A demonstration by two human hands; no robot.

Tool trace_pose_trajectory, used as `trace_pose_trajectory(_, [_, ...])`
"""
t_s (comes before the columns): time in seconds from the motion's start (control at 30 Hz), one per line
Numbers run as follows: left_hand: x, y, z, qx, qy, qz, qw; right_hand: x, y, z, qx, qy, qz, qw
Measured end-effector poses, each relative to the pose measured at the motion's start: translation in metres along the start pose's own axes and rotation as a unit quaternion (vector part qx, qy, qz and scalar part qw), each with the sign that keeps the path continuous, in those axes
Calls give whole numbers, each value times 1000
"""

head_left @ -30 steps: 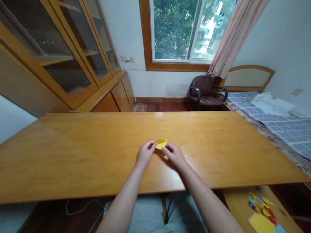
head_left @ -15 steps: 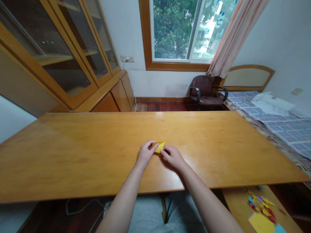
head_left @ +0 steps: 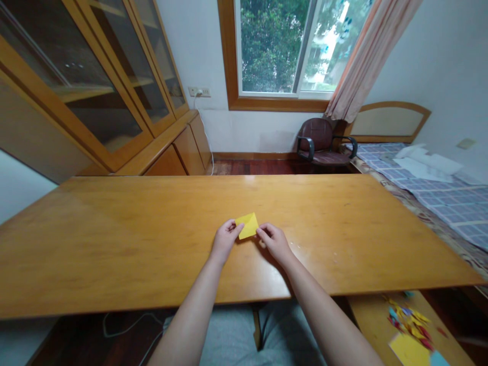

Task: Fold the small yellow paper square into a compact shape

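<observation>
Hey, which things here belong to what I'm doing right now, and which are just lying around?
In use:
Yellow paper, held in your left hand and right hand
Wooden table, under your hands

Apparently just lying around:
Small colourful pile, lower right
Yellow sheet beside it, possibly spare
White material on the bed

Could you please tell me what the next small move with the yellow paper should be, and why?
I would probably press the yellow paper flat against the table, steadying it with the left hand: that thumb rests over its left side, the fingers of the right hand are at its right edge, and the table lies beneath.
</observation>
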State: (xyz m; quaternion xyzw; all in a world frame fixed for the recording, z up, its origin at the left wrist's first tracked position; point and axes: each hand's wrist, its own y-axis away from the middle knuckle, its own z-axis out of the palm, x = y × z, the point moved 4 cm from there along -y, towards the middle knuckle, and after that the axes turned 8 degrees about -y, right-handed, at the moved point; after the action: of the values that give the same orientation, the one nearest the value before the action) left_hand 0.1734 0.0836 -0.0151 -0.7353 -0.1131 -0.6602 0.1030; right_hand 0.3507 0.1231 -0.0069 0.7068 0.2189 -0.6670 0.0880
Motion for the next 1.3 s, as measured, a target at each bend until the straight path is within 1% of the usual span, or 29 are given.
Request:
trace_pose_trajectory(0.17, [0,0,1,-9,6,8,1000,5,0,-2,27,-48,44,998])
trace_pose_trajectory(0.3, [2,0,2,-12,-13,12,1000,3,-1,-4,44,-78,44,995])
trace_pose_trajectory(0.47, [0,1,4,-19,-12,18,1000,5,-1,-5,71,-108,51,990])
trace_pose_trajectory(0.7, [3,4,6,-25,-34,23,999,8,-2,-8,90,-120,38,988])
trace_pose_trajectory(0.83, [6,6,5,-29,-38,26,999,8,-2,-8,98,-109,38,988])
trace_pose_trajectory(0.93, [6,6,5,-30,-35,30,999,7,-2,-8,103,-91,23,990])
trace_pose_trajectory(1.07, [4,4,6,-34,-28,39,998,3,-3,-9,91,-67,-2,994])
trace_pose_trajectory(1.17, [1,3,5,-34,-16,36,999,-3,-3,-9,69,-23,-31,997])
trace_pose_trajectory(1.3, [-1,2,2,-21,-7,31,999,-11,-3,-6,30,17,-80,996])
